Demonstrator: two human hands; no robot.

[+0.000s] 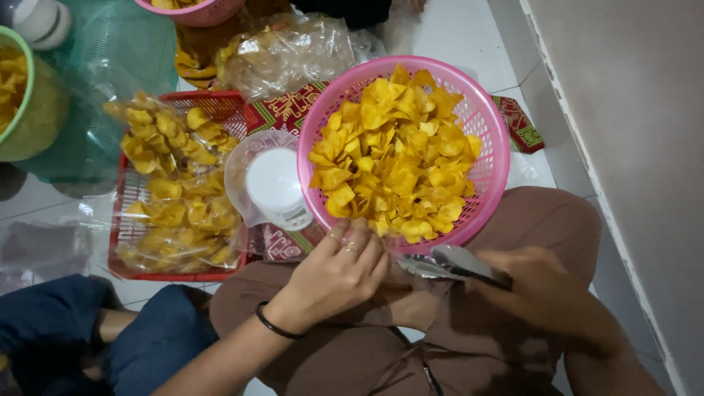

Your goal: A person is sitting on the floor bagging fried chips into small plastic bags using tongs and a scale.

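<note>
Pink basket [490, 139] holds yellow chips [396, 154]; red tray [220, 106] perhaps bagged.

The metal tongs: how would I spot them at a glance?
Start at the round pink basket heaped with yellow chips. Just below its near rim, the right hand grips the tongs over the lap. They are the only shiny grey metal thing there.

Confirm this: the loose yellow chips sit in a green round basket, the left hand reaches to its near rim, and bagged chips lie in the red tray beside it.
One thing is wrong: the round basket holding the loose yellow chips is pink, not green, as the head view shows. The left hand does reach to its near rim, and bagged chips lie in the red tray beside it.
</note>
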